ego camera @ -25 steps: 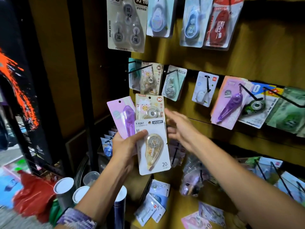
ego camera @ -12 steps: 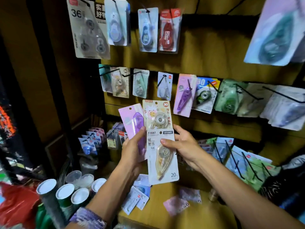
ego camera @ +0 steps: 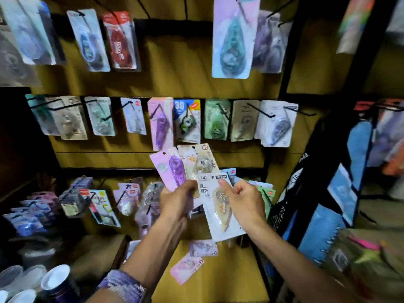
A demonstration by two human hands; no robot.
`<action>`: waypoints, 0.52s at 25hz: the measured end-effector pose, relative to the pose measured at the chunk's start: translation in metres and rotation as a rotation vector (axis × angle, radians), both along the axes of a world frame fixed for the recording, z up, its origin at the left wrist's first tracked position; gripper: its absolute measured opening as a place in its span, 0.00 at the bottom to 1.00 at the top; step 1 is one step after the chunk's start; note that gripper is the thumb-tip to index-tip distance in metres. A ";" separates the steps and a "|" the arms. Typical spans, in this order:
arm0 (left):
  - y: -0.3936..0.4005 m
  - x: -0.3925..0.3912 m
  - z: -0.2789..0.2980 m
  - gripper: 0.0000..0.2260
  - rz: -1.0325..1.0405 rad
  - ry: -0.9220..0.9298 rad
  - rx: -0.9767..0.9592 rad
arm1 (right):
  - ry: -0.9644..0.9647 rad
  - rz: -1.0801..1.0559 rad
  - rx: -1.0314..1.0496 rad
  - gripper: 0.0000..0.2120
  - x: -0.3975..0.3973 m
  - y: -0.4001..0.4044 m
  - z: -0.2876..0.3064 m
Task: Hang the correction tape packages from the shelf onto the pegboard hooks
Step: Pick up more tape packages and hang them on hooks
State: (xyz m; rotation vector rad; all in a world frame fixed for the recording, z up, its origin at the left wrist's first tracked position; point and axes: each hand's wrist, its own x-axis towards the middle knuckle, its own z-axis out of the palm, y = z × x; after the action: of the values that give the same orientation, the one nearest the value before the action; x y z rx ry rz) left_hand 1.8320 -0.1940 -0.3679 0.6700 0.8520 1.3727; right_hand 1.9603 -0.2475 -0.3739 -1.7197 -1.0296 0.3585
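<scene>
Pegboard (ego camera: 175, 60) backdrop, three handheld packages (ego camera: 220, 206)

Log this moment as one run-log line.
left hand: holds purple package, cream package | right hand: pinches white package | unhung

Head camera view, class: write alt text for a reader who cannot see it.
A person's left hand holds a fan of correction tape packages, purple and cream, while the right hand pinches the white front package. Behind them, rows of similar packages hang on black pegboard hooks; more lie loose on the wooden shelf below.
</scene>
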 end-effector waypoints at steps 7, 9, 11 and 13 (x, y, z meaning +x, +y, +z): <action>0.002 0.072 0.020 0.14 -0.019 0.017 0.034 | 0.452 0.378 -0.016 0.18 0.077 -0.035 0.008; 0.005 0.080 0.024 0.14 -0.030 0.005 0.037 | 0.521 0.294 0.193 0.19 0.096 -0.044 0.016; 0.007 0.084 0.027 0.14 -0.047 0.031 0.033 | 0.567 0.199 0.469 0.20 0.112 -0.049 0.029; 0.005 0.088 0.030 0.13 -0.060 0.100 0.027 | 0.510 0.120 0.601 0.20 0.126 -0.045 0.041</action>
State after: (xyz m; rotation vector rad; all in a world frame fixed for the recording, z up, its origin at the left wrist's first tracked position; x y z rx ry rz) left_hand 1.9197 -0.1885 -0.3380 0.7844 0.8867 1.3073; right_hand 2.0862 -0.2928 -0.3332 -0.9602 -0.7573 0.4756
